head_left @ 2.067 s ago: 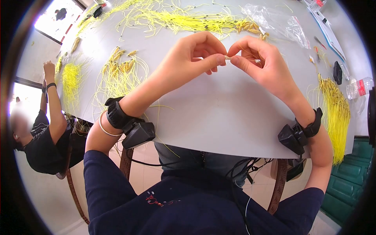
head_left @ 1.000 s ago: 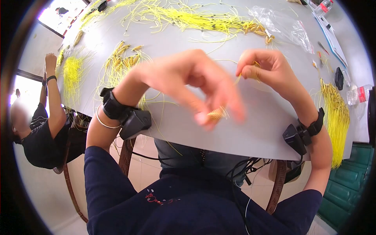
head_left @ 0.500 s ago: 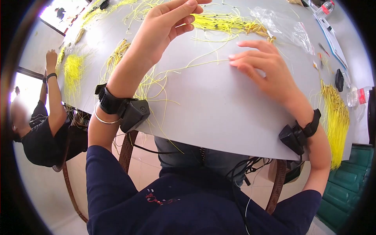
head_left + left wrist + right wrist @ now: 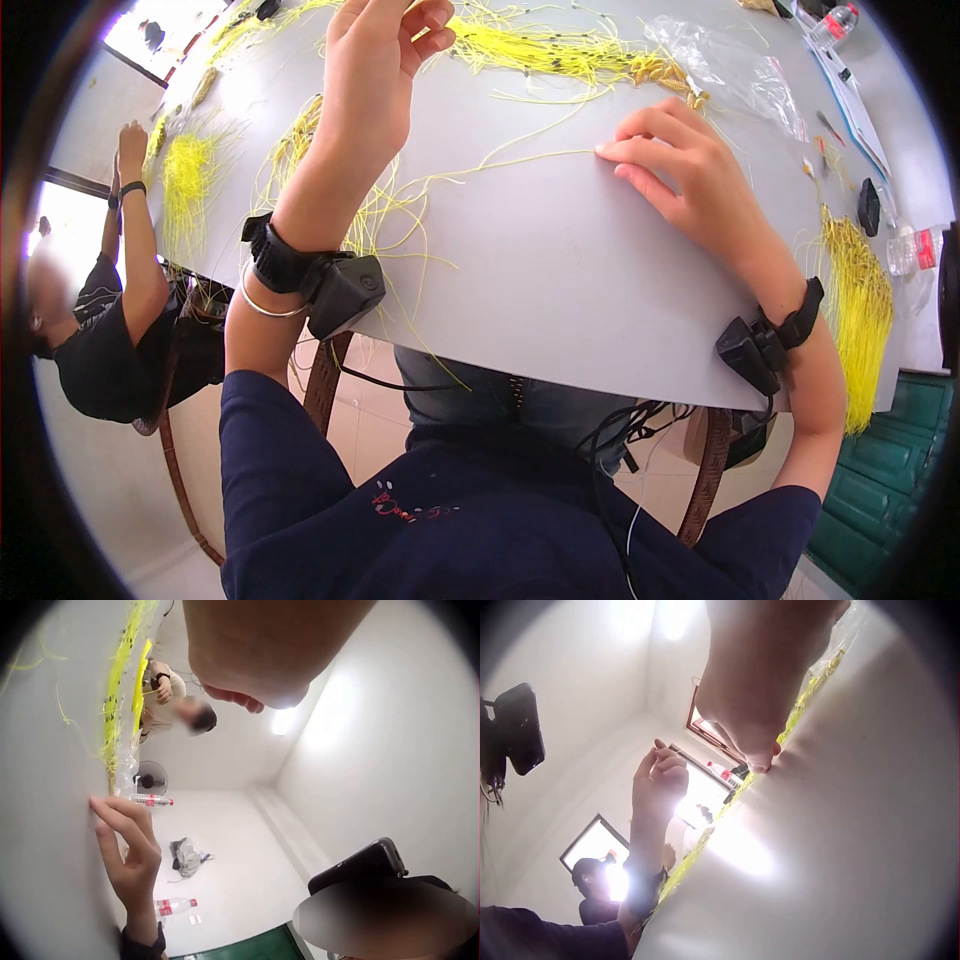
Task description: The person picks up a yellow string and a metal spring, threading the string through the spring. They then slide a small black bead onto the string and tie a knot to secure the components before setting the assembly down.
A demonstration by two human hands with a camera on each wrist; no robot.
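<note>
"What's on the desk's [image 4: 560, 270] right side?"
"A clipboard [image 4: 845, 95], with red-labelled bottles [image 4: 914, 250] near it."
"And off to the left?"
"A person in black [image 4: 105, 355], one arm raised."

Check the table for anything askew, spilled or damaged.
A thin yellow strand trails past the grey table's near edge, straying from the tangled yellow bundle beside the left forearm. Nothing looks spilled or broken.

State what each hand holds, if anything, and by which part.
The right hand grips nothing; its fingers touch the visible end of a yellow strand. Left hand: cannot be told.
</note>
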